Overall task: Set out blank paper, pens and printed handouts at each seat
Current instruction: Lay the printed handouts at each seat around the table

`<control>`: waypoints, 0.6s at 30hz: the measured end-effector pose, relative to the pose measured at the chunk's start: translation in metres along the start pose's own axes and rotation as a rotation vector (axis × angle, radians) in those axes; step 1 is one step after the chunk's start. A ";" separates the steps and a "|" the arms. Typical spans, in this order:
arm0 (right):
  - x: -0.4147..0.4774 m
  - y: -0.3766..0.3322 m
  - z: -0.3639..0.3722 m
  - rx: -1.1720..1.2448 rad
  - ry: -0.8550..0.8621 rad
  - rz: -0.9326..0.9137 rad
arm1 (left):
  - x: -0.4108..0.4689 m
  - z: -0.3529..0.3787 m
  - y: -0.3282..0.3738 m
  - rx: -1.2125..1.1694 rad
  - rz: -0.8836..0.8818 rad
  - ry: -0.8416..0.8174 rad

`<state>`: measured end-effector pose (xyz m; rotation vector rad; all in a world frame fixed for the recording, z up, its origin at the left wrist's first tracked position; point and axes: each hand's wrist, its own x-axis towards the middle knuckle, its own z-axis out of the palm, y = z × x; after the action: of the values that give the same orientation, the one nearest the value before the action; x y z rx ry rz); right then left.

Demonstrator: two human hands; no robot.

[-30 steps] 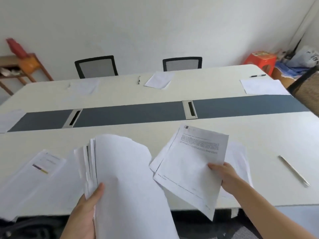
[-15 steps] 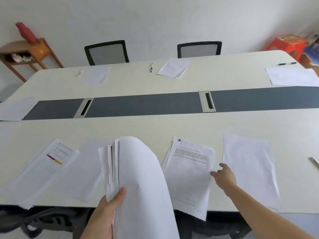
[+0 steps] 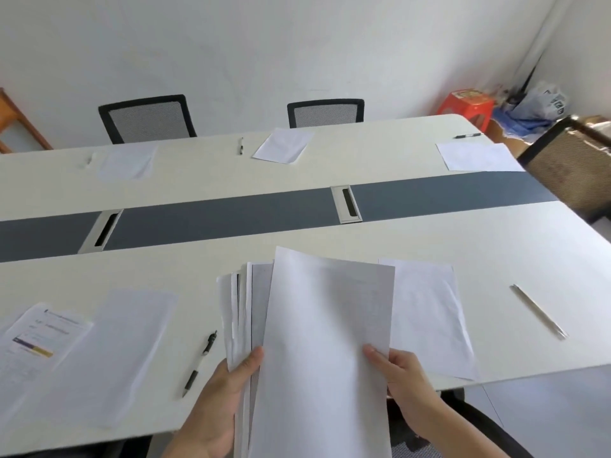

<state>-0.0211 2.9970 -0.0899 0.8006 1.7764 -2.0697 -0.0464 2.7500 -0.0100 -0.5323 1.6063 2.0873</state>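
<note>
I hold a thick stack of papers (image 3: pixel 317 342) upright over the near table edge. My left hand (image 3: pixel 218 404) grips its left side and my right hand (image 3: pixel 403 381) pinches the right edge of the front sheet. A blank sheet (image 3: pixel 429 312) lies on the table just right of the stack, with a silver pen (image 3: pixel 539 310) further right. To the left lie a black-and-white pen (image 3: pixel 200 363), a blank sheet (image 3: pixel 109 352) and a printed handout (image 3: pixel 43 332). The handout laid down a moment ago is hidden behind the stack.
The white table (image 3: pixel 463 233) has a grey centre strip with two cable slots. Across it lie three blank sheets and two pens by two black mesh chairs (image 3: pixel 148 119). A woven chair (image 3: pixel 572 166) stands at the right end, a red stool (image 3: pixel 469 102) behind it.
My right hand laid the printed handout on the table, let go, and came back to the stack's front sheet. The view shifted left, then back right.
</note>
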 end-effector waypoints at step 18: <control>0.129 0.049 0.010 -0.278 0.259 0.173 | -0.048 -0.088 -0.013 -0.113 0.047 0.369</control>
<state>-0.0989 2.9950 -0.2038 1.1325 1.9900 -1.6238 0.0030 2.6620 -0.0156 -0.9750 1.7135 2.2215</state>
